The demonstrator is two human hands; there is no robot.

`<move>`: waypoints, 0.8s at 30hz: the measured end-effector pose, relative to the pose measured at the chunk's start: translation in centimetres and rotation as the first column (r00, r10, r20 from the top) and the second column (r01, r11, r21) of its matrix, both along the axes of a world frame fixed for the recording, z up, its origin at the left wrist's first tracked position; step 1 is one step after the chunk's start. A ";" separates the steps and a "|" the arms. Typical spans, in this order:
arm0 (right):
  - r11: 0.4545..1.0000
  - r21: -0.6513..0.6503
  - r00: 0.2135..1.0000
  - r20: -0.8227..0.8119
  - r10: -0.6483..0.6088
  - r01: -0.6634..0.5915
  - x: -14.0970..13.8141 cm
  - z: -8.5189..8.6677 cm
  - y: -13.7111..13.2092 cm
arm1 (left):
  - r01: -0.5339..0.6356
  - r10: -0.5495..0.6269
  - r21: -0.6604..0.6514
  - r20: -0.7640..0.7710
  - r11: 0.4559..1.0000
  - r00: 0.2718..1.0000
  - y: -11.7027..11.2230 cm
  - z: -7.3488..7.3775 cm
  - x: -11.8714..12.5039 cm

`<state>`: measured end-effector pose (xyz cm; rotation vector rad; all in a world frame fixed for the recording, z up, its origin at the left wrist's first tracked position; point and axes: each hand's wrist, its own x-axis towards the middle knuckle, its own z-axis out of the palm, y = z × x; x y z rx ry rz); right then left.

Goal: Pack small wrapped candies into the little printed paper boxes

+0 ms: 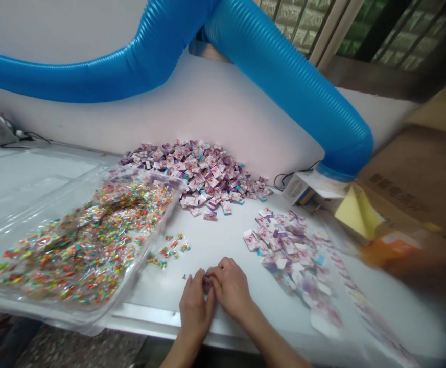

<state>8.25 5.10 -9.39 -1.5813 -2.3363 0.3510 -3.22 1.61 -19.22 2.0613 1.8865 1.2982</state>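
Note:
Near the table's front edge, my left hand [195, 305] and my right hand [231, 286] meet around a small purple printed box [207, 286]. Fingers of both hands press on the box and hide most of it, so I cannot tell which end is open. Just beyond my left hand lie several loose clear packets of colourful candy-like pieces [174, 244]. To the left, a big clear plastic tray [140, 270] holds a mass of the same packets. Right of my right hand, a spread of small pink and purple boxes [284, 245] lies on the white table [215, 237].
A large heap of pink and purple boxes [207, 174] rests against the wall. Thick blue ducting [284, 71] runs overhead down to a small fan-like unit [299, 188]. Cardboard boxes [410, 179] and a yellow flap [358, 212] stand at the right, blurred.

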 end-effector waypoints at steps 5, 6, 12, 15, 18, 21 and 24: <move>1.000 -0.012 1.000 0.000 -0.011 0.011 -0.5 -0.2 0.1 | -0.008 0.009 0.034 -0.032 0.999 0.999 0.0 -0.1 -0.2; 0.999 -0.018 0.998 -0.044 -0.048 0.047 -0.6 -0.5 0.1 | -0.009 0.010 0.040 -0.041 0.999 0.999 0.0 -0.1 -0.2; 0.938 -0.305 0.916 -0.304 -0.262 0.167 -0.4 -2.0 0.6 | 0.032 -0.032 0.002 0.017 0.999 0.999 -0.4 0.7 -1.0; 0.935 -0.338 0.923 -0.316 -0.219 0.106 -0.2 -1.9 0.8 | 0.106 -0.074 -0.133 0.223 0.985 0.972 -0.4 2.3 -2.1; 0.937 -0.346 0.921 -0.349 -0.170 0.042 -0.1 -1.6 0.6 | 0.352 -0.077 -0.349 0.606 0.868 0.791 0.4 4.6 -3.6; 0.942 -0.336 0.912 -0.389 -0.130 -0.009 0.0 -1.4 0.3 | 0.554 -0.020 -0.439 0.771 0.707 0.636 1.8 6.5 -4.7; 0.944 -0.326 0.900 -0.423 -0.107 -0.041 0.3 -1.6 0.1 | 0.616 0.011 -0.472 0.800 0.631 0.600 3.1 7.5 -5.0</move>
